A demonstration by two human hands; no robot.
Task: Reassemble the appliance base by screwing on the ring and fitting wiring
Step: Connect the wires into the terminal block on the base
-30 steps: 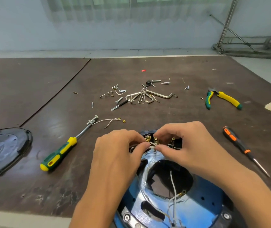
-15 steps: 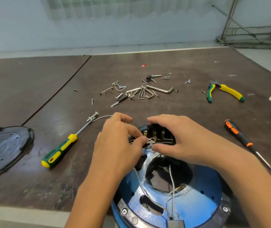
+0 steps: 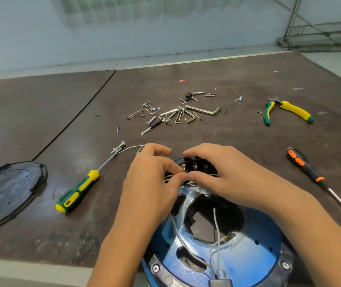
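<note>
The round blue metal appliance base (image 3: 248, 264) lies inverted at the lower centre of the frame, near the front edge of the dark brown tabletop (image 3: 238, 141), its open middle turned up so the wiring can be reached. Thin white wires (image 3: 217, 228) run loose across the opening toward a small black terminal block (image 3: 196, 165) with brass contacts at the base's far rim. Both hands meet there. The left hand (image 3: 151, 183) is pinched shut, thumb and forefinger on a wire end just beside the contacts; the right hand (image 3: 223, 175) arches over the block, its thumb tip pressed against the left, apparently steadying the block while the connector is seated. What the right hand grips, if anything, is hidden.

A green-and-yellow screwdriver (image 3: 78, 191) lies left of centre and an orange-and-black screwdriver (image 3: 310, 172) at the right, both near the base, probably kept handy for the ring screws. Further up, loose screws and hex keys (image 3: 180, 117) are gathered in one patch, with green-and-yellow pliers (image 3: 285, 112) at upper right. A black oval plastic cover (image 3: 5, 193) rests at the left edge, set well apart.
</note>
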